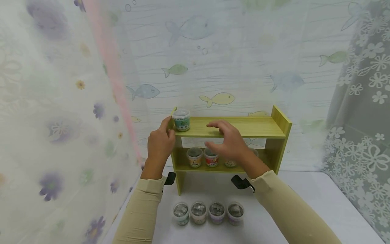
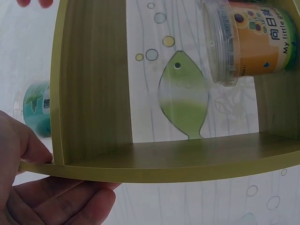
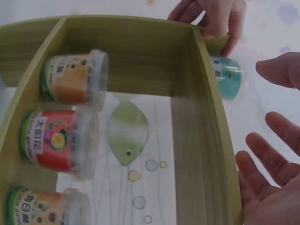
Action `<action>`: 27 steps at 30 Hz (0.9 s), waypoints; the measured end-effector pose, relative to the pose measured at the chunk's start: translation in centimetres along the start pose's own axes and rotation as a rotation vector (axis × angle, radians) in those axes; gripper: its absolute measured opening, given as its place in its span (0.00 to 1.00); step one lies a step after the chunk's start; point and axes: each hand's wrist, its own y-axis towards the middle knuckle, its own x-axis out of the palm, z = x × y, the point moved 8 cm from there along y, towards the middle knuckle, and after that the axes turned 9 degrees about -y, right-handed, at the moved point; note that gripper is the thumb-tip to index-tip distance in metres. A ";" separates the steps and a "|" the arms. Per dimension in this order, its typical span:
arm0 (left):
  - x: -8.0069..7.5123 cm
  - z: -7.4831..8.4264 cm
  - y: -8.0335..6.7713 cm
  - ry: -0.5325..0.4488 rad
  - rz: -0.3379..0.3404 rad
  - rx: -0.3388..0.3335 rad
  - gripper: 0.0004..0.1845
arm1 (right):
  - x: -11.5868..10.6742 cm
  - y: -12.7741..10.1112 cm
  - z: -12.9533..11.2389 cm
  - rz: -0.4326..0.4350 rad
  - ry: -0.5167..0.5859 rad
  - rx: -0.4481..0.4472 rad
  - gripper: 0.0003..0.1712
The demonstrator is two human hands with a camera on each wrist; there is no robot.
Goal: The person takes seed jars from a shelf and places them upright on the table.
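Note:
A small yellow-green wooden shelf (image 1: 243,127) stands on a white table. My left hand (image 1: 168,126) grips its left end panel (image 2: 61,93), thumb on the panel's edge and fingers (image 3: 213,18) curled round it. Right beside that hand, a teal tub (image 1: 181,120) with a clear lid stands on the top board. My right hand (image 1: 214,135) hovers open at the top board's front edge, fingers (image 3: 272,159) spread and holding nothing. On the lower board stand an orange tub (image 1: 194,157) and a red tub (image 1: 211,158); a third tub (image 1: 230,163) is partly hidden by my right hand.
Several tubs with clear lids, such as the leftmost one (image 1: 181,213), stand in a row on the white table (image 1: 304,203) in front of the shelf. Sheer flowered curtains (image 1: 55,135) hang close on the left and right. A fish-print sheet (image 1: 219,67) hangs behind.

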 end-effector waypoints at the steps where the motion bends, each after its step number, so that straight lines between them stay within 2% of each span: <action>1: 0.0 0.0 0.0 -0.001 0.002 0.002 0.27 | 0.1 0.3 0.1 -0.012 -0.001 0.021 0.33; 7: -0.2 0.1 0.0 -0.004 -0.002 0.011 0.27 | 0.6 2.0 0.0 -0.069 0.030 0.098 0.36; 17: -0.2 -0.1 0.3 -0.012 0.006 0.032 0.26 | 1.4 4.5 -0.3 -0.102 0.114 0.149 0.40; 27: 0.2 0.2 0.3 0.028 -0.015 0.044 0.26 | 3.0 5.4 0.6 -0.069 0.130 0.165 0.38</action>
